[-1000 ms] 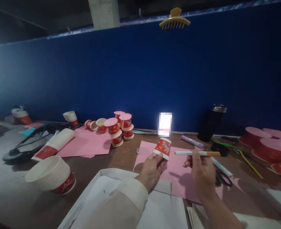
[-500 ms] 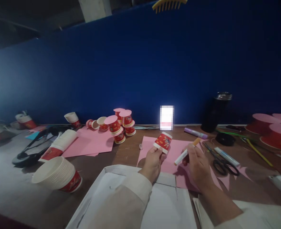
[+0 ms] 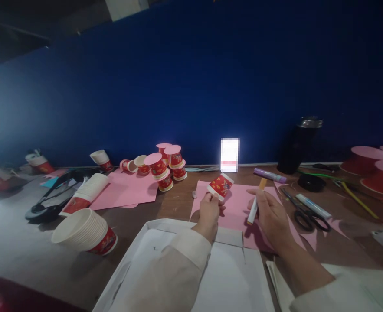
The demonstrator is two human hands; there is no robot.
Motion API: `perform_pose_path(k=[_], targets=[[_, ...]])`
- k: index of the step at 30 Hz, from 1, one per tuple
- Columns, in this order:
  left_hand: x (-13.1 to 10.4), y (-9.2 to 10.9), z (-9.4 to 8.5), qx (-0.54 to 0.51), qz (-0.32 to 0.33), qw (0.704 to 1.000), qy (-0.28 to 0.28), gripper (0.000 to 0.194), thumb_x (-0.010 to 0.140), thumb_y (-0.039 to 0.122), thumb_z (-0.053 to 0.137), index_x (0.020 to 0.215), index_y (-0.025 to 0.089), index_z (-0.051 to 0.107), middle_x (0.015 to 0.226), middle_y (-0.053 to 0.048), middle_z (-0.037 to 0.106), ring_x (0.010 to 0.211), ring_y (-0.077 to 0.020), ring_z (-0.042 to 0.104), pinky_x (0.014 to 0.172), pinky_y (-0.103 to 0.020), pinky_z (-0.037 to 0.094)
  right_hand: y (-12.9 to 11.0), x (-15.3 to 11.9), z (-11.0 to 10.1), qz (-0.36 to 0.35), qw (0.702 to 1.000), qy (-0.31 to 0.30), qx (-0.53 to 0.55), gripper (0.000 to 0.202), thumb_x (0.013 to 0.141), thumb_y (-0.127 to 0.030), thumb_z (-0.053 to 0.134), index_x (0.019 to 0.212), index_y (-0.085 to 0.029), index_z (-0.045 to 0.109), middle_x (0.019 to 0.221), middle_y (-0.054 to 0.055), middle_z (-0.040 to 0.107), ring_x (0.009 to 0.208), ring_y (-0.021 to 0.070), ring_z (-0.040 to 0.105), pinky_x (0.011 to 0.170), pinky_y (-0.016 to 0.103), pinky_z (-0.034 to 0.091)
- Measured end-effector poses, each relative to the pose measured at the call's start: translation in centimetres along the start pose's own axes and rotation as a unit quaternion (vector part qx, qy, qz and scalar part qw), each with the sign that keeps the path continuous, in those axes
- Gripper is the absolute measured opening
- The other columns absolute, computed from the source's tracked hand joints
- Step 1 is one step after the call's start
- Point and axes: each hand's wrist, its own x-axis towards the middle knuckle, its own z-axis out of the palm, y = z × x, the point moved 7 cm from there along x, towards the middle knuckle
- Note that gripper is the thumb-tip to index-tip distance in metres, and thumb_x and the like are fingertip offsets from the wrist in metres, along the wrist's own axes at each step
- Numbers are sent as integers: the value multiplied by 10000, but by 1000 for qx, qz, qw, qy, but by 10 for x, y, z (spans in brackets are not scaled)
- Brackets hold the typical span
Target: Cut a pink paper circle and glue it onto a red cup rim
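Note:
My left hand (image 3: 210,213) grips a red-and-white paper cup (image 3: 220,186) by its near end, with the printed side facing me. The cup is tilted above a sheet of pink paper (image 3: 240,212). To the right, my right hand (image 3: 271,216) is closed around a white marker (image 3: 253,211) with an orange end pointing up. The marker's lower tip hangs over the same pink sheet, apart from the cup. Black scissors (image 3: 303,216) and another white marker (image 3: 313,206) lie right of this hand.
Red cups topped with pink discs (image 3: 155,164) stand stacked at the back. Nested paper cups (image 3: 83,232) lie on the left beside a black strap-like device (image 3: 44,210). A white box lid (image 3: 168,247) sits under my forearms. A dark bottle (image 3: 295,149) stands at the back right.
The cup has turned to a more sideways tilt in my left hand. The marker in my right hand has swung more upright. The whole view has shifted slightly.

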Motion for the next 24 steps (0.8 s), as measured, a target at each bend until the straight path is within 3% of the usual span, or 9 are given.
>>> perform_pose_path(k=[3,6,15,24], targets=[[-3,1,3,-6,-39,999,1,39,900,176,572,899,162,536,636,-5,627,507,-107,589,514,-211,434,2,1,1,1,1000,-2,-5,488,909,-619,547,1123,-203,687,637,-44,570,452,110,503,385,236,472],[-6,5,6,-16,-57,998,-4,50,912,98,535,939,137,552,636,-13,631,515,-95,600,556,-209,468,5,1,1,-1,1000,-4,-17,498,908,-619,550,1140,-204,698,646,-40,575,458,103,504,391,224,461],[-4,2,7,-10,-101,995,-24,131,912,76,510,945,71,637,729,-84,685,530,-102,617,585,-228,517,9,3,-1,0,998,-4,-55,533,887,-668,543,1127,-229,725,649,-31,582,474,107,507,409,228,458],[-4,-4,8,28,-118,991,-55,188,809,103,621,984,70,681,753,-123,721,567,-154,661,616,-279,553,11,2,0,-1,997,-13,-82,547,884,-682,535,1136,-239,733,646,-27,584,508,126,519,440,245,448]])
